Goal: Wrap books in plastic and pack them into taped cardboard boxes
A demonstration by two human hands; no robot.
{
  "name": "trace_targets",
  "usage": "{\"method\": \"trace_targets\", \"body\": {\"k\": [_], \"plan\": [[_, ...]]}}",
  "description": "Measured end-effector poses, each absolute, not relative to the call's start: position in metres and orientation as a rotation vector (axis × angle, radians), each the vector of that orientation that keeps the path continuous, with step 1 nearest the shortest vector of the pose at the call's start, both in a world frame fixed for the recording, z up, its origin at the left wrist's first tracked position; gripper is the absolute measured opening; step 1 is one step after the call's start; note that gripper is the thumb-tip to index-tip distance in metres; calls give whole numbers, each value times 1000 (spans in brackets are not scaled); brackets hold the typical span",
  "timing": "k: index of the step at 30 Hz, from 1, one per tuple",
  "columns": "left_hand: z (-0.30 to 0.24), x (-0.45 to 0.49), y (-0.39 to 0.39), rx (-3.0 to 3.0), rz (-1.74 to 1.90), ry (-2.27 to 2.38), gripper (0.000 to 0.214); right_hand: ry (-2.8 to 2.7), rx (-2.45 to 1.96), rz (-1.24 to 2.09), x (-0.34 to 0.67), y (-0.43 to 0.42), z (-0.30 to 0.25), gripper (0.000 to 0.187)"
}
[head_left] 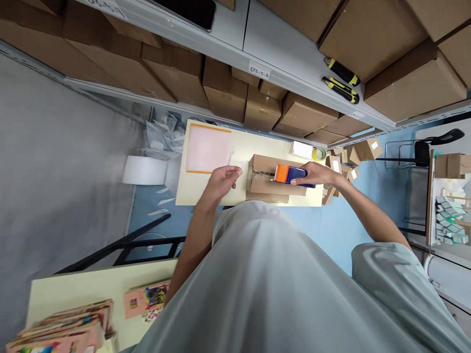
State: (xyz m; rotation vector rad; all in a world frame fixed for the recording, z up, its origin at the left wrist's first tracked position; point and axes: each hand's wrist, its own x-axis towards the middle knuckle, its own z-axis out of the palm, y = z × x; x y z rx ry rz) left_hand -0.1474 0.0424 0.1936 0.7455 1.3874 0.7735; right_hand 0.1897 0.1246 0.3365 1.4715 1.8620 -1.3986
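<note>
My right hand [316,174] is wrapped round a blue and orange tape dispenser [294,175]. The dispenser lies over the top of a brown cardboard box [263,185], its orange end pointing left. Clear tape shows on the left part of the box. My left hand [222,182] is just left of the box, apart from it, with thumb and fingers pinched together. Whatever may be between those fingertips is too small to make out. Both hands are over a pale yellow table [239,139]. Another flat piece of cardboard [270,198] shows at the box's near side.
A pink sheet with orange edges [208,148] lies at the table's left. A white box [301,149] and tape rolls [319,154] are at the back right. Overhead, a grey shelf [283,54] carries cartons and utility knives [342,90]. Picture cards [73,326] lie lower left.
</note>
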Motion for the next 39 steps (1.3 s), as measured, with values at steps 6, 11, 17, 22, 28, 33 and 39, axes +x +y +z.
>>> {"method": "trace_targets", "body": {"k": [6, 11, 17, 22, 28, 33, 39], "plan": [[177, -146, 46, 668, 742, 1363, 39, 1871, 1436, -1363, 186, 132, 326, 76], [156, -143, 50, 628, 727, 1357, 39, 1822, 1443, -1351, 185, 138, 313, 76], [132, -134, 60, 590, 640, 1402, 31, 1802, 1468, -1267, 180, 139, 299, 76], [119, -124, 64, 545, 586, 1407, 29, 1795, 1482, -1177, 173, 137, 288, 78], [111, -103, 53, 527, 620, 1459, 42, 1796, 1486, -1117, 166, 137, 281, 77], [113, -93, 34, 535, 696, 1631, 52, 1778, 1458, -1074, 162, 138, 279, 72], [134, -106, 30, 670, 998, 1549, 52, 1796, 1363, -1005, 162, 137, 285, 80]]}}
